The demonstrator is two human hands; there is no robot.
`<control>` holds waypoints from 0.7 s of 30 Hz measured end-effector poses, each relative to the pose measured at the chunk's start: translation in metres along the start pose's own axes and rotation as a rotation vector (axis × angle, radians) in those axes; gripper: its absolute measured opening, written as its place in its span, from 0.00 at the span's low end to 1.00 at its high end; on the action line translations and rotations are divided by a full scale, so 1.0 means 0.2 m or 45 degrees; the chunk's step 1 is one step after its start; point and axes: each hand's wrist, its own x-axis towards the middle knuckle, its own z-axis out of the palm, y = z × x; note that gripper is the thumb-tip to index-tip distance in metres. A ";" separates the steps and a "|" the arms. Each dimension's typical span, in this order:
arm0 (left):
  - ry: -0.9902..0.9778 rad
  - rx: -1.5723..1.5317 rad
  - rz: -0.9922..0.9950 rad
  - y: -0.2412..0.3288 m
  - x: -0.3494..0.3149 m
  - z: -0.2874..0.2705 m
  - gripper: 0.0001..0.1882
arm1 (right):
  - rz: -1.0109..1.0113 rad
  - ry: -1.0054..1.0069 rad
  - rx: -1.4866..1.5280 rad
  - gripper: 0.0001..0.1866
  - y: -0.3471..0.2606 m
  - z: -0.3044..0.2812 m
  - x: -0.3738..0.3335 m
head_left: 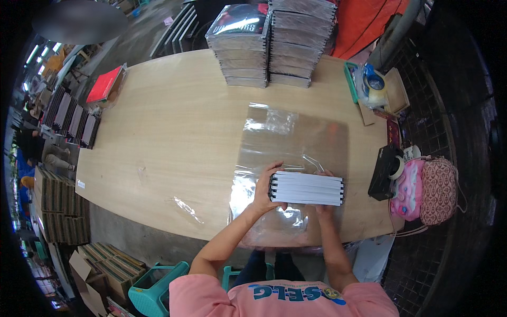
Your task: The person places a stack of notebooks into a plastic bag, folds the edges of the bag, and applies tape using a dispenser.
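Observation:
A small stack of thin books (307, 188) with white page edges and dark covers stands on a clear plastic sheet (296, 140) spread over the wooden table (169, 137). My left hand (265, 187) grips the stack's left end, fingers wrapped over the top. My right hand (323, 207) is mostly hidden under and behind the stack's right part, holding it from the near side. The plastic extends well beyond the stack toward the far side.
Two tall piles of wrapped books (272, 42) stand at the table's far edge. A tape roll (374, 84) in a tray sits at the right, a black tape dispenser (384, 171) and pink bag (425, 190) nearer. A red book (104, 84) lies far left. Teal stools (153, 288) stand below.

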 end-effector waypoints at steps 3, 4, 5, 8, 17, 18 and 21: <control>0.053 -0.045 -0.265 -0.07 -0.11 0.06 0.59 | -0.014 0.136 -0.093 0.43 0.03 0.04 -0.04; 0.071 -0.080 -0.361 -0.06 -0.13 0.06 0.58 | -0.024 0.240 -0.157 0.42 0.06 0.03 -0.04; 0.081 -0.191 -0.471 0.06 -0.06 0.04 0.54 | -0.033 0.351 -0.225 0.42 0.04 0.04 -0.02; 0.478 -0.259 -0.599 0.24 -0.14 0.15 0.48 | 0.038 0.065 -0.083 0.38 -0.40 0.03 0.30; 0.857 -1.416 -1.532 0.44 -0.19 0.26 0.32 | 0.280 -1.123 -0.901 0.40 -0.46 0.41 0.97; 0.864 -1.509 -1.588 0.41 -0.21 0.29 0.30 | 0.267 -1.171 -0.933 0.40 -0.43 0.42 0.98; 0.956 -1.587 -1.646 0.43 -0.17 0.30 0.25 | 0.245 -1.238 -0.967 0.39 -0.32 0.43 0.99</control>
